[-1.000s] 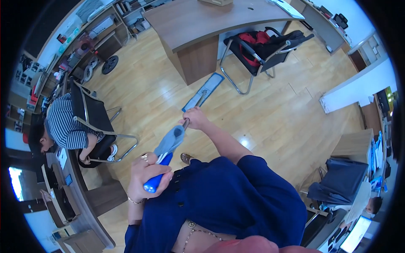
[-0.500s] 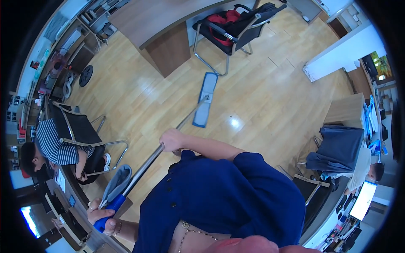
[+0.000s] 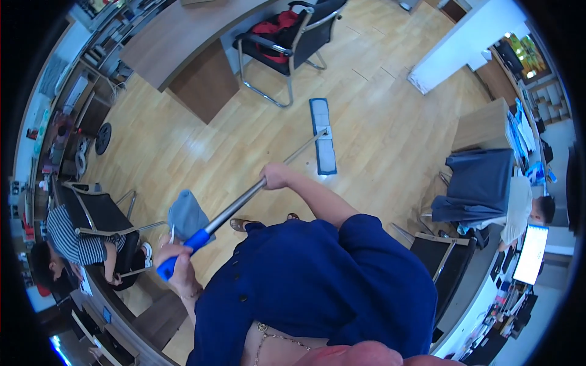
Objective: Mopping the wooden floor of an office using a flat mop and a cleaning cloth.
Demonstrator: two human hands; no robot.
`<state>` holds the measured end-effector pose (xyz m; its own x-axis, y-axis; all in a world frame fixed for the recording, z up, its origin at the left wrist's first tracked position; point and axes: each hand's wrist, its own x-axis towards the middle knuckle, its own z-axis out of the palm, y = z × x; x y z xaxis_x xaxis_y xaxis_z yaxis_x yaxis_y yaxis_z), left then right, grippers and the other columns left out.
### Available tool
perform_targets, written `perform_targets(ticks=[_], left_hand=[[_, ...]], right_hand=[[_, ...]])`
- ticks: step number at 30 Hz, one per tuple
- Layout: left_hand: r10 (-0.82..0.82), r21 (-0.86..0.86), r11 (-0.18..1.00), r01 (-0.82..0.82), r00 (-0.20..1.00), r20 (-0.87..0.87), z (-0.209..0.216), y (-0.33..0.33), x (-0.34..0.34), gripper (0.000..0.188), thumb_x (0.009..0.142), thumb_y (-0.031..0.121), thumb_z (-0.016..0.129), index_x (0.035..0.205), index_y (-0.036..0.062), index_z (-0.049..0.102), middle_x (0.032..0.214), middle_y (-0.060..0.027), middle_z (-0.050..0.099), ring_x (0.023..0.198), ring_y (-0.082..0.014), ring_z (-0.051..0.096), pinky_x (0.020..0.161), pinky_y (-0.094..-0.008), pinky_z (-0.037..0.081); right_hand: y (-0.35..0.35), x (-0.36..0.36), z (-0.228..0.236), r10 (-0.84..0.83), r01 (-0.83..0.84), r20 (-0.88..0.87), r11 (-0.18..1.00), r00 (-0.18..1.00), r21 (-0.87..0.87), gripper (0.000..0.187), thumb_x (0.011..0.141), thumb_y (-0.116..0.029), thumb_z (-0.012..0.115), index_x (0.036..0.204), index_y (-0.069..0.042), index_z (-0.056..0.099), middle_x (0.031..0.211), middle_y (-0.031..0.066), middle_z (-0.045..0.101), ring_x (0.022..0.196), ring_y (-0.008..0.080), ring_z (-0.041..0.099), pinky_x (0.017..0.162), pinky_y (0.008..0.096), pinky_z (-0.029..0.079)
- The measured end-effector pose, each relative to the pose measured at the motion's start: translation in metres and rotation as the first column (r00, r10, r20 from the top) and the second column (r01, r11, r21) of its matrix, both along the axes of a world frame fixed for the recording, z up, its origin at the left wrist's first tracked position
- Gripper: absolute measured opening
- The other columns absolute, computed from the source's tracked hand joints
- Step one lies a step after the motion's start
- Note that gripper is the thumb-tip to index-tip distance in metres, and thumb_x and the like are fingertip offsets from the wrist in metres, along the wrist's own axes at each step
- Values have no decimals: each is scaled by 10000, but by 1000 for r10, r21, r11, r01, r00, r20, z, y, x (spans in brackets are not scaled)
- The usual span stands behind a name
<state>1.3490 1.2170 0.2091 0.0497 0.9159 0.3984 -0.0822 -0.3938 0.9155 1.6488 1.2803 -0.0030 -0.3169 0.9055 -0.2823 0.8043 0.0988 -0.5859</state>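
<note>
A flat mop (image 3: 237, 205) slants across the view in both my hands. My left hand (image 3: 178, 268) is closed around the blue grip at the top of its handle. Farther down, the fingers of my right hand (image 3: 276, 175) wrap the metal pole. The mop's long flat head (image 3: 324, 155), grey with a blue border, lies on the wooden floor ahead of me. A grey-blue cloth (image 3: 187, 213) hangs beside the grip at my left hand; its upper edge seems pinched in those fingers, partly hidden.
Ahead stands a wooden desk (image 3: 162, 58) with a black chair (image 3: 302, 43) holding something red. A white pillar (image 3: 452, 52) rises at far right. Seated people work at both sides: a striped shirt (image 3: 79, 235) left, and a jacket-draped chair (image 3: 476, 183) right. Dark specks lie near the mop head.
The mop head has swung to the right across the floor, and both hands have moved right with the handle. The cloth now hangs more spread out. The whole view has shifted.
</note>
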Motion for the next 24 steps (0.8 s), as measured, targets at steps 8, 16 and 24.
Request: perform_targets(ticks=[8, 16, 24], left_hand=[[-357, -20, 927, 374, 865, -352, -16, 23, 94, 87, 692, 121, 672, 643, 58, 636, 622, -49, 578, 671, -163, 471, 664, -308, 345], [-632, -59, 755, 653, 702, -329, -7, 25, 147, 16, 681, 58, 660, 670, 66, 651, 575, -29, 606, 550, -150, 414, 521, -301, 306], [-810, -122, 539, 833, 473, -347, 2, 60, 152, 47, 695, 111, 685, 676, 75, 661, 570, -22, 569, 558, -150, 444, 532, -293, 329]], right_hand=[[-63, 113, -26, -315, 318, -49, 942, 948, 107, 207, 614, -283, 630, 620, -79, 593, 704, 162, 608, 698, 363, 588, 624, 450, 475], [-149, 144, -31, -554, 540, 96, 830, 827, 139, 194, 609, -282, 629, 613, -88, 607, 698, 150, 613, 698, 357, 590, 629, 433, 486], [-210, 100, -37, -798, 787, 52, 601, 600, 139, 186, 606, -242, 579, 604, -56, 583, 677, 194, 586, 692, 390, 573, 641, 461, 477]])
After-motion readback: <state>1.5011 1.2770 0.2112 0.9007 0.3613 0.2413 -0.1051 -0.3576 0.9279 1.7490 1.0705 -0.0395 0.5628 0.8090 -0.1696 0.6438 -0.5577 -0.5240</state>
